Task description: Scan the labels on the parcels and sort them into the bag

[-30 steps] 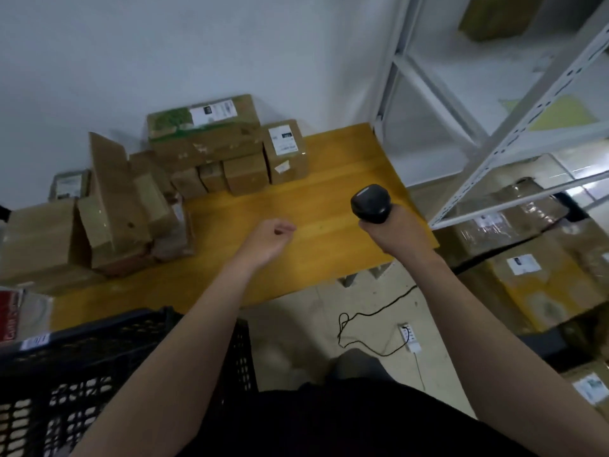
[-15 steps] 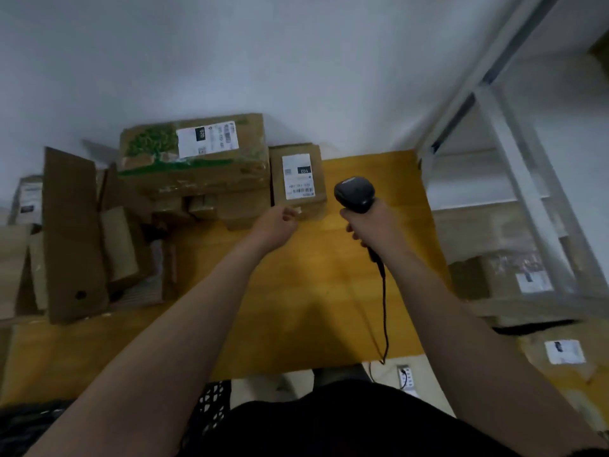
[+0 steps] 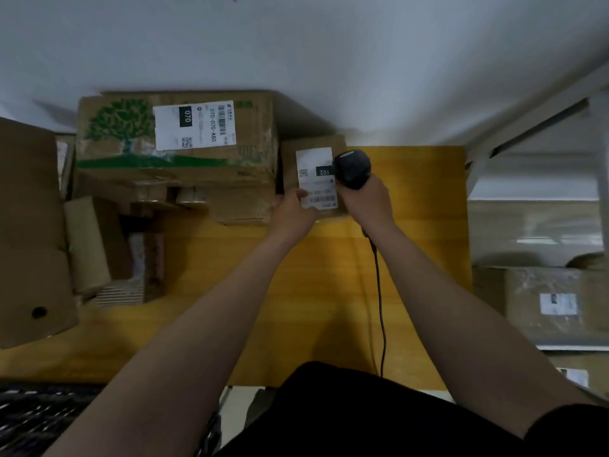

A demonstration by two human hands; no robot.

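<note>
A small brown parcel (image 3: 291, 159) with a white label marked 102 stands at the back of the yellow table (image 3: 329, 291), against the wall. My left hand (image 3: 295, 209) grips its near left corner, the thumb lying on the label. My right hand (image 3: 365, 201) holds a black barcode scanner (image 3: 352, 168), its head just over the label's right edge. The scanner's cable (image 3: 380, 308) trails down over the table's front edge. A bigger parcel (image 3: 178, 133) with a green tree print and a 070 label sits to the left, on top of smaller boxes.
Several cardboard boxes (image 3: 33, 232) crowd the table's left side. A black plastic crate (image 3: 36, 420) shows at the bottom left. At the right stands a white metal shelf frame (image 3: 534, 127), with labelled parcels (image 3: 557, 301) on the floor below it.
Both hands have moved forward to the 102 parcel. My left hand now grips it and the scanner has come over its label. The camera has tilted down toward the table.
</note>
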